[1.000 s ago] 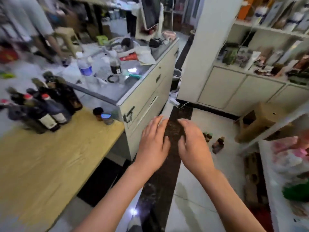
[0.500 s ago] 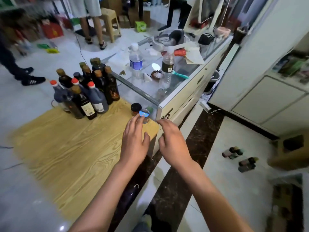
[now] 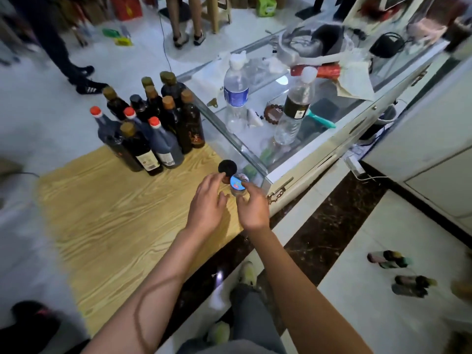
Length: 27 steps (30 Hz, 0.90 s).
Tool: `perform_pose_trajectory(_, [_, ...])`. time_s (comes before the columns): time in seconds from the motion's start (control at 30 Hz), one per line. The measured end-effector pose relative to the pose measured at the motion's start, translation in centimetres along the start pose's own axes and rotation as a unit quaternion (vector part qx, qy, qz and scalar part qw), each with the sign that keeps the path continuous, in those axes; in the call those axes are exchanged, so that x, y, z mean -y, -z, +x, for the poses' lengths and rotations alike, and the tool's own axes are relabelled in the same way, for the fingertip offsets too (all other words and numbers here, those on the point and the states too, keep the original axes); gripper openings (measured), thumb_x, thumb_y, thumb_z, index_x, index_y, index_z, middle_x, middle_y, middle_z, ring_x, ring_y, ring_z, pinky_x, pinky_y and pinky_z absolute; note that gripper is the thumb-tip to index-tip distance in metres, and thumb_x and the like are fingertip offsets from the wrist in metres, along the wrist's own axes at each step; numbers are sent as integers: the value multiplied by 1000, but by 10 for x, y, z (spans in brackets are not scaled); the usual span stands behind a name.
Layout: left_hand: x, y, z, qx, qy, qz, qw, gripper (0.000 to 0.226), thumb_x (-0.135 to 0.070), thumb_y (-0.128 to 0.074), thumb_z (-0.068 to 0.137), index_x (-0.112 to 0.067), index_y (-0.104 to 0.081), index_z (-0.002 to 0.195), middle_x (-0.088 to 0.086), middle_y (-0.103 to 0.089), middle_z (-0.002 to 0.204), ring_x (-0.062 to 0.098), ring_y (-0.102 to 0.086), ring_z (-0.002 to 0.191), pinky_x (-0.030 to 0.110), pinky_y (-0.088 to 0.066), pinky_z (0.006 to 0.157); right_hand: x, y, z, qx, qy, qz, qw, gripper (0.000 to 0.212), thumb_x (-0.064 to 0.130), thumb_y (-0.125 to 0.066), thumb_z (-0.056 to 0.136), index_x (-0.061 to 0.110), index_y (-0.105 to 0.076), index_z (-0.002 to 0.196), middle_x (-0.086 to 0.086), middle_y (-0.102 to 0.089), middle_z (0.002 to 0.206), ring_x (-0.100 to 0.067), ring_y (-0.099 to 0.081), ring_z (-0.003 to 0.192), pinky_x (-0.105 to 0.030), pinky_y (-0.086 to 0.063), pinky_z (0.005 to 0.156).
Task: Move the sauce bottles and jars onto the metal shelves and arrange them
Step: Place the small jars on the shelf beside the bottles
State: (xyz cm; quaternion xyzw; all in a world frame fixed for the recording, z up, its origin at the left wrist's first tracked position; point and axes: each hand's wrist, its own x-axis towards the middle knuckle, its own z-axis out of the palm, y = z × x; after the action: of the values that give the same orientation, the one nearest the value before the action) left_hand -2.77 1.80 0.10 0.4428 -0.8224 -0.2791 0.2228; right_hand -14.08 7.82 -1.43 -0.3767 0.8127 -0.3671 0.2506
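Two small jars stand at the wooden table's [image 3: 115, 215] far right corner. My left hand [image 3: 207, 203] reaches the black-lidded jar [image 3: 227, 167], fingertips touching its side, fingers fairly straight. My right hand [image 3: 254, 208] curls its fingers and thumb round the blue-lidded jar [image 3: 238, 181]. Several dark sauce bottles [image 3: 153, 129] with red, brown and black caps stand grouped at the table's far edge. No metal shelves are in view.
A glass counter [image 3: 319, 139] abuts the table on the right, with two plastic bottles [image 3: 236, 93] and clutter on it. Three small bottles [image 3: 388, 259] lie on the tiled floor to the right. People's legs [image 3: 184, 19] stand beyond the table. White cabinets [image 3: 434, 149] at right.
The view swung left toward the table. Both hands moved forward from over the floor to the two jars; the right hand closed round the blue-lidded one.
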Motion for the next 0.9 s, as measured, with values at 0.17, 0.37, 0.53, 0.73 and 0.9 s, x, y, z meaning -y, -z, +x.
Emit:
perform_pose_trajectory(0.17, [29,-40,60,67,48,51,995,55,1,-53,86,-12,-48,139,13,-43,141,32,-43,129,39,-39,107,-37,-34,50,71,-37,-140,987,54,33,-58,94,23,-41,145,-15,-55,131,-34,-58,115,-43,-48,93])
perform_pose_trajectory(0.37, [58,-68,105,129,79,99,984,66,1,-57,85,-14,-39,146,18,-18,157,33,-17,145,35,-19,116,-65,-57,77,138,-58,-252,956,63,44,-47,99,28,-19,153,-15,-59,130,-33,-57,119,-42,-47,96])
perform_pose_trajectory(0.53, [73,-84,126,189,71,124,972,55,-12,-60,90,-11,-41,142,20,-11,159,34,-14,147,35,-19,119,-65,-60,89,151,-59,-273,948,63,47,-47,99,29,-20,153,-13,-65,121,-33,-66,102,-37,-47,74])
perform_pose_trajectory(0.73, [86,-92,133,183,62,114,975,47,-10,-63,85,-8,-48,130,16,-33,149,38,-49,123,39,-41,101,-62,-58,95,125,-36,-281,951,56,42,-48,98,30,-30,150,-13,-67,108,-34,-67,93,-37,-51,70])
perform_pose_trajectory(0.9, [100,-89,124,137,57,15,989,40,-6,-63,86,-12,-54,125,13,-46,135,30,-48,120,39,-43,101,-56,-68,89,61,-98,-205,972,48,40,-58,93,28,-50,139,-13,-68,110,-36,-66,95,-41,-54,75])
